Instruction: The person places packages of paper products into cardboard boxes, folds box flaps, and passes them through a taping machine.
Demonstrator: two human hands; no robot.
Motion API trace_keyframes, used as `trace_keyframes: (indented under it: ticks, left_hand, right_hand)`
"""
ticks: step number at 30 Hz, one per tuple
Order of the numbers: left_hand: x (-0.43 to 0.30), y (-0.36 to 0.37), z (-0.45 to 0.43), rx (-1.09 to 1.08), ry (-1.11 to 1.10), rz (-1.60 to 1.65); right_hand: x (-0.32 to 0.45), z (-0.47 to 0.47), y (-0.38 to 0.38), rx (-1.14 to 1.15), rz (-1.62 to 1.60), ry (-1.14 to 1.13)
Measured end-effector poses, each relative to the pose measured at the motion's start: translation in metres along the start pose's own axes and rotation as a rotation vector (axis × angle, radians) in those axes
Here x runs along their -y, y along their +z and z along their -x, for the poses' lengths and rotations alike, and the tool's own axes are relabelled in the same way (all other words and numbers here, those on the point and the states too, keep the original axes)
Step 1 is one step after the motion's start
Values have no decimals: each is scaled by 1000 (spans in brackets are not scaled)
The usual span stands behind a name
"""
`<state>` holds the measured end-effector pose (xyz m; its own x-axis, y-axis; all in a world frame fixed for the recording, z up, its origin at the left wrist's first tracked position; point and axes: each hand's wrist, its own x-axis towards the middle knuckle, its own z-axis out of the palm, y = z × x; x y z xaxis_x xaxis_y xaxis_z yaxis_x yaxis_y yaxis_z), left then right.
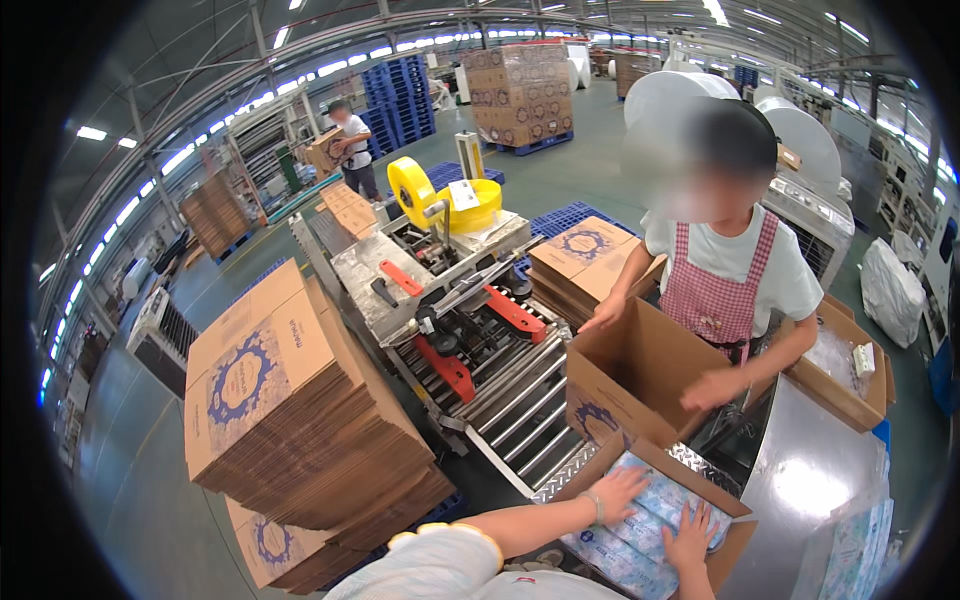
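An open cardboard box (731,559) stands right before me, its flaps raised. Light blue, floral-printed soft packs (611,559) lie side by side in it, near the rim. My left hand (621,495) rests palm down on the packs toward the far left, fingers spread. On the packs nearer the right wall lies my right hand (688,536), also flat with fingers apart. Neither hand grips anything. Just beyond, a second open box (626,409) stands tilted, and its visible inside shows bare cardboard. A co-worker's hands (712,388) are at its sides.
A roller conveyor (529,427) with a carton-sealing machine (450,300) and yellow tape rolls (411,193) runs ahead-left. Flattened cartons (315,420) are stacked at left. To the right are a metal table (795,450) and more packs (855,551). The co-worker (720,277) stands opposite.
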<state>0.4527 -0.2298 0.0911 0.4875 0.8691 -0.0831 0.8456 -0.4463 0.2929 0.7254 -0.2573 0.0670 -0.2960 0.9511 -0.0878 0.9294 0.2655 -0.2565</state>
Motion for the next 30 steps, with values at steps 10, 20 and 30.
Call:
trace_keyframes:
  ticks: [10,20,30]
  left_hand:
    - [15,-47,5,-176,64,60]
    - [83,-31,71,130,-458,307]
    - [310,-108,124,176,-394,263]
  right_hand:
    - [-44,11,-70,-293,-249,86]
    - [-13,82,-25,-90,-423,796]
    - [179,-9,65,-206,-819,663]
